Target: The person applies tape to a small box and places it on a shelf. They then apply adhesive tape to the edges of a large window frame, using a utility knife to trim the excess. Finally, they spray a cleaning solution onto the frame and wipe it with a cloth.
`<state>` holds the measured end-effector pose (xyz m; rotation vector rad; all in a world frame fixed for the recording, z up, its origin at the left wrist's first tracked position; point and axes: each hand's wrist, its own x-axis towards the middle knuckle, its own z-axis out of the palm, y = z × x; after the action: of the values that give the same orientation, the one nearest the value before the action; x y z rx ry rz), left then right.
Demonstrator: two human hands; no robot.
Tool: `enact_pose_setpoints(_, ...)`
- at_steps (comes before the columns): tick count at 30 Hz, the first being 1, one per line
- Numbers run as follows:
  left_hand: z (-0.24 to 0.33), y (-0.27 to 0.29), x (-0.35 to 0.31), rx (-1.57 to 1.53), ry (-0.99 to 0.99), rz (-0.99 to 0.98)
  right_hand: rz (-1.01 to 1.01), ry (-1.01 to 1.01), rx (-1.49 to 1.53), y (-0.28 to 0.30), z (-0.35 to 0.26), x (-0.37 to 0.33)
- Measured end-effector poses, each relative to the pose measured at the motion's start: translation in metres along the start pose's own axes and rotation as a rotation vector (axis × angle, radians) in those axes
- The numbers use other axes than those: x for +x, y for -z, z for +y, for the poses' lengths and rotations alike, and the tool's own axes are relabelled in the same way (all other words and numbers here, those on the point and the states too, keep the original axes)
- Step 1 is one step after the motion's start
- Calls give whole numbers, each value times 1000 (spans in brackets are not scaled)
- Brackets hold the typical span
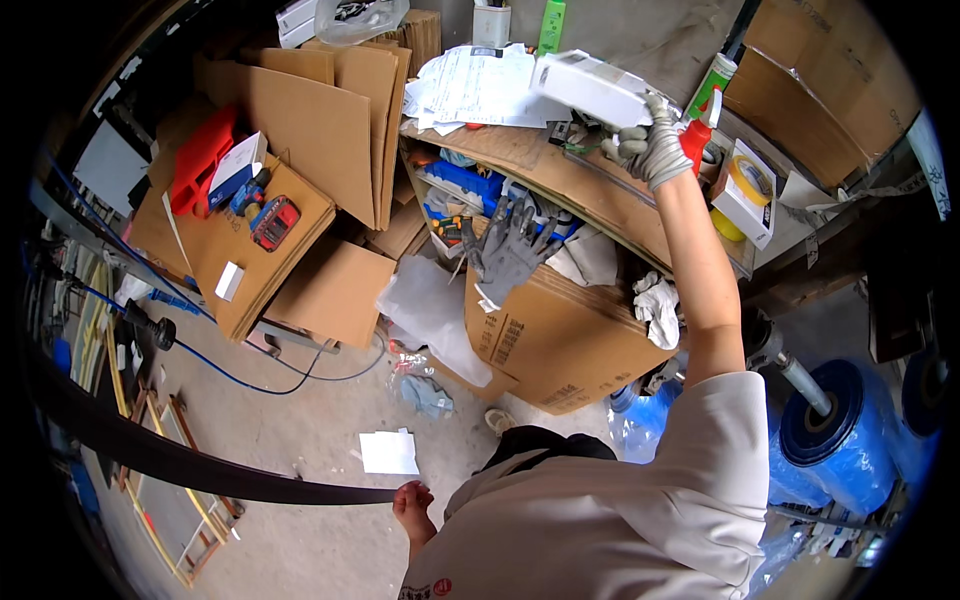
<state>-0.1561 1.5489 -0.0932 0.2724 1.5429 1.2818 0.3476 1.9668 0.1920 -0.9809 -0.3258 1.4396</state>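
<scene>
My right hand (648, 145), in a grey-and-white work glove, is stretched out over the cluttered wooden bench (600, 185). Its fingers are closed on one end of a white box (590, 88), slightly blurred, held tilted above the bench top beside loose printed papers (478, 88). Bare and low by my side, my left hand (412, 503) is closed at the end of a long dark strip (250, 482), which runs off to the left edge. A red-topped spray bottle (695, 135) stands close to my right wrist.
Cardboard sheets (300, 125) lean at the back left. A cordless drill (265, 210) lies on stacked cardboard. Grey gloves (508, 250) hang over an open carton (560, 335) below the bench. Blue film rolls (838, 430) are on the right; a cable (250, 384) crosses the floor.
</scene>
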Motion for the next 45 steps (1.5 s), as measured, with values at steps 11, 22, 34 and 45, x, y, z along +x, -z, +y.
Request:
enact_pose_setpoints(11, 4, 0, -6, 26, 19, -42, -27, 37, -83, 54, 21, 22)
enact_pose_setpoints(22, -14, 8, -8, 27, 69, -39, -103, 405, -801, 71, 106, -61)
enact_pose_setpoints(34, 12, -12, -18, 129, -18, -63, -489, 538, -2306, -9, 271, -4)
enact_pose_setpoints(45, -25, 15, -25, 50, 120, 91, -469, 613, -1899, 30, 253, -112)
